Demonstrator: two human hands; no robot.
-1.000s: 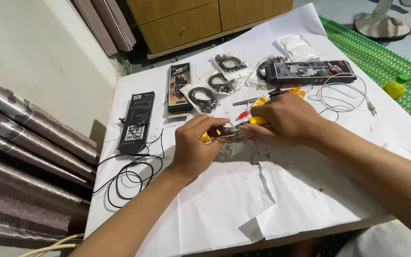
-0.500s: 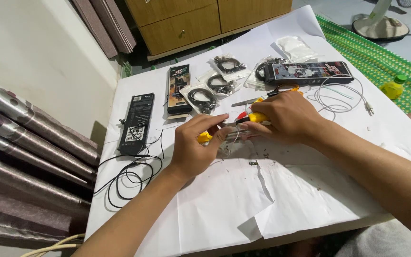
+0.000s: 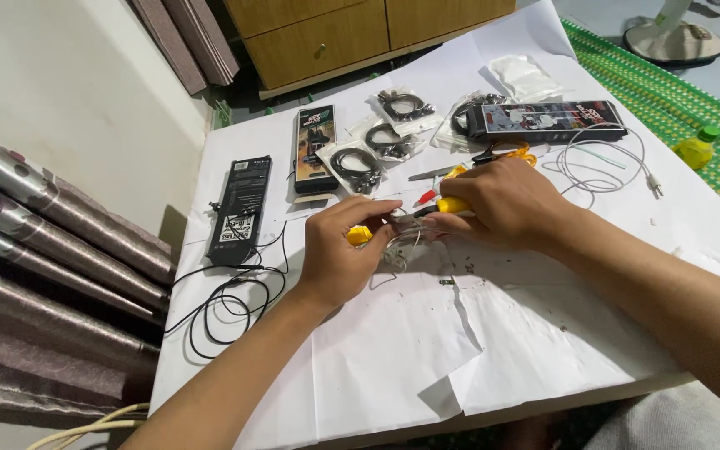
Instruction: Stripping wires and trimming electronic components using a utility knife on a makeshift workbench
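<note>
Yellow-handled tool [image 3: 452,205] sits mid-table on the white paper sheet [image 3: 393,367], its tip meeting a thin grey wire [image 3: 397,250] between both hands. I read the right hand [image 3: 502,204] as wrapped closed round the tool's handle. The left hand [image 3: 339,250] is curled, fingers pinched on a small yellow piece [image 3: 358,236] — the wire touches it too. Outward: a black flat box [image 3: 241,208] and loose black cable [image 3: 227,300] to the left, bagged cables [image 3: 377,142] beyond, a long dark box [image 3: 543,121] and white cable [image 3: 602,162] to the right.
</note>
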